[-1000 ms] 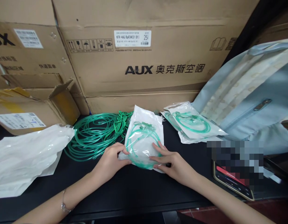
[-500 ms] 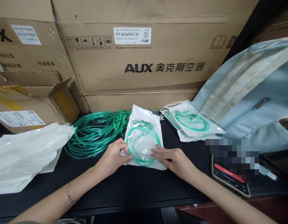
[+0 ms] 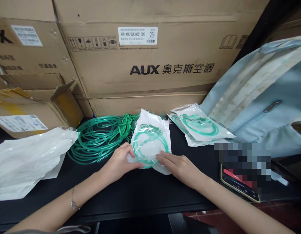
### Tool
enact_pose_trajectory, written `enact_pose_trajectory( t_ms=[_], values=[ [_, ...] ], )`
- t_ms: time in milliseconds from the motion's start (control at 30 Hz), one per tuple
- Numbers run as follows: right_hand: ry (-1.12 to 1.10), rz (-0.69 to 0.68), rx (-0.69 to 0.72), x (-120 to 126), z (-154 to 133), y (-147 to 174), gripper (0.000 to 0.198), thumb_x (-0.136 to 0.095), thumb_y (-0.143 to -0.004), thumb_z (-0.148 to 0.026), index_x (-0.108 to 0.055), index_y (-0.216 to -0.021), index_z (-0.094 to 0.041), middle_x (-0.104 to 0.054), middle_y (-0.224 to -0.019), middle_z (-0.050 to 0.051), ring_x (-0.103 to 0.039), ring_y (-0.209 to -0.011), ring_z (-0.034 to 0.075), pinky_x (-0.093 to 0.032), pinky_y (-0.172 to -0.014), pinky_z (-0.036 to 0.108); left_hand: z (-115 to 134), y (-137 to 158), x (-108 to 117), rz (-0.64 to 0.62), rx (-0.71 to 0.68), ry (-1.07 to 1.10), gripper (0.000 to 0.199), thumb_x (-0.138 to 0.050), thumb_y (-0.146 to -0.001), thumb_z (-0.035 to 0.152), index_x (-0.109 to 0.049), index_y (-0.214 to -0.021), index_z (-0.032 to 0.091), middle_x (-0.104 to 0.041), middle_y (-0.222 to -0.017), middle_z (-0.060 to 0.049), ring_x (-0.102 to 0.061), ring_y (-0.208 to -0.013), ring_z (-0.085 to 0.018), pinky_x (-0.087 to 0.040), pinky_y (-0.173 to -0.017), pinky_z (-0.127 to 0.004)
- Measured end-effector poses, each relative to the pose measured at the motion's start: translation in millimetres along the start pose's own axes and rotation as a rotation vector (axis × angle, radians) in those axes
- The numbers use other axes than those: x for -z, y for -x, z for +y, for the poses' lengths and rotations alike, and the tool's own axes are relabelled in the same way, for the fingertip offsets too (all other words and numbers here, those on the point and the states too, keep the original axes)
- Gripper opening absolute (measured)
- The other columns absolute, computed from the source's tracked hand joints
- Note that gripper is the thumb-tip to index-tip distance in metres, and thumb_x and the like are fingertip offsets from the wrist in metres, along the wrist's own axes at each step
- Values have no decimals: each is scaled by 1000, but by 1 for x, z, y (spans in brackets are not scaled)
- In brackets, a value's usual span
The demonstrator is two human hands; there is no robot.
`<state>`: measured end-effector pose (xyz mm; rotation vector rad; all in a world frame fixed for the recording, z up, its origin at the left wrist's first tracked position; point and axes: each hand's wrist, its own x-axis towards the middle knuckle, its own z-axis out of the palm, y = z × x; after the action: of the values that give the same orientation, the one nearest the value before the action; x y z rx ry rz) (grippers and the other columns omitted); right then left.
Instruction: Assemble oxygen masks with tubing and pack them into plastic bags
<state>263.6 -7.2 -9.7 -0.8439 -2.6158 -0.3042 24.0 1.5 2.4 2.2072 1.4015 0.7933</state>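
Note:
A white-backed, clear-fronted pouch (image 3: 150, 146) lies on the black table in front of me, with a coil of green tubing (image 3: 165, 139) and green strap inside it. My left hand (image 3: 121, 159) grips the pouch's near left side, thumb stretched along a strip of clear film at the near end. On the near right, my right hand (image 3: 173, 162) has its fingertips pressed on that film; its thumb is hidden. Behind my left hand rests a loose pile of green tubing (image 3: 97, 139) with green straps bunched at its right end.
White pouches (image 3: 31, 159) are stacked at the left. More pouches with green tubing (image 3: 201, 126) lie at the back right, beside a light blue bag (image 3: 253, 97). A phone (image 3: 238, 182) sits near the right edge. Cardboard boxes (image 3: 145, 81) stand along the back.
The clear film at the pouch's near end now shows as a raised or folded strip between my hands. My left thumb has moved right along it, and my right fingers have closed in slightly.

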Motion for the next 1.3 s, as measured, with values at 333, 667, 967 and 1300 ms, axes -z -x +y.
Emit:
enact_pose_trajectory(
  t_ms=[333,667,967,1300],
  values=[
    [-156,-22,-60,2,-2,0,23,-48,-86,-23,-63,-103,-18,-64,-110,8,-55,-108,24,-51,-86,36,-4,3,-4,-12,-79,-40,24,-64,-69,27,-41,-68,20,-43,-77,2,-49,-70,-15,-39,-62,-26],
    [-163,162,-157,5,-19,5,34,-38,-85,-6,-65,-102,-19,-68,-102,3,-61,-99,18,-55,-79,26,-5,2,-4,2,-85,35,30,-60,-71,22,-37,-52,18,-39,-65,3,-43,-58,-11,-33,-53,-22],
    [-287,183,94,54,-45,-18,31,-56,-80,-35,-60,-105,-17,-67,-100,7,-58,-102,20,-48,-88,28,11,-15,58,-259,-122,279,39,-65,-61,18,-29,-48,18,-41,-61,5,-41,-63,-11,-32,-57,-21],
    [-638,-294,-161,82,39,-100,36,-64,-67,-47,-65,-91,-21,-65,-83,1,-61,-75,19,-48,-61,27,50,-67,110,-538,-210,146,27,-74,-52,21,-47,-54,18,-44,-59,6,-39,-57,-10,-32,-53,-19]
  ],
)
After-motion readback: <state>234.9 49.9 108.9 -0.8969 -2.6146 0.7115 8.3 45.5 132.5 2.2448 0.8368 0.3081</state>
